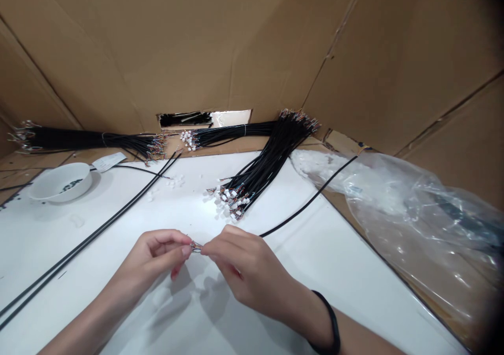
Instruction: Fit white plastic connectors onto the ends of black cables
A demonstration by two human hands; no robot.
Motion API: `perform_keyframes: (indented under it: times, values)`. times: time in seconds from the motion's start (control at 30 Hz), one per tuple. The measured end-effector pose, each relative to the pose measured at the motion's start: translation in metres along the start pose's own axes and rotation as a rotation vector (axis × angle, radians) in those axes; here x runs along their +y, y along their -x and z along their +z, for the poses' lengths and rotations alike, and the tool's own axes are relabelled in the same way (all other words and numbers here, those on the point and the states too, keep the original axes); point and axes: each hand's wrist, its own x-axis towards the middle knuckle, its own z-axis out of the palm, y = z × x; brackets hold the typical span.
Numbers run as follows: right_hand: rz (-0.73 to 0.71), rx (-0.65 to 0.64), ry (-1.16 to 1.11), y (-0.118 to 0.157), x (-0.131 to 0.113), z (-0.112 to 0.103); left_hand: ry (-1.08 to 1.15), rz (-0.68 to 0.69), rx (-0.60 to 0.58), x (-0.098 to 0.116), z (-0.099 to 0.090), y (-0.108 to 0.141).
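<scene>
Connector [196,247], probably — between left hand [155,258], right hand [240,271]

Nothing legible (white paper tag [109,162] too blurred)

Bright, diffuse light casts soft shadows beneath the hands [153,255] [248,273], with wide-angle bowing and dark vignetting at the right edge.

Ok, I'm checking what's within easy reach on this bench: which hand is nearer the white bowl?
Left. The left hand is nearer, lying down and to the right of the white bowl in the view. The right hand lies farther right, beyond the left hand from the bowl.
</scene>
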Motion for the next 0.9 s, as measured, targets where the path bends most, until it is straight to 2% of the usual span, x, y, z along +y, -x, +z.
perform_keyframes:
  times: [0.27,0.47,0.6,0.7,0.9]
  values:
    - [0.093,-0.010,-0.031,0.000,-0.004,-0.001,-0.112,0.050,0.031,0.001,0.002,-0.004]
    - [0.152,0.038,-0.151,-0.003,-0.006,0.000,-0.367,0.245,-0.007,-0.004,0.001,0.004]
    - [0.149,-0.035,-0.138,-0.002,-0.005,-0.001,-0.524,0.333,-0.025,-0.003,0.003,0.007]
    - [0.112,-0.035,-0.065,-0.002,-0.005,0.000,-0.552,0.342,-0.027,-0.002,0.003,0.006]
    - [0.035,0.009,0.064,-0.001,-0.004,0.002,-0.519,0.266,0.004,-0.005,0.004,0.006]
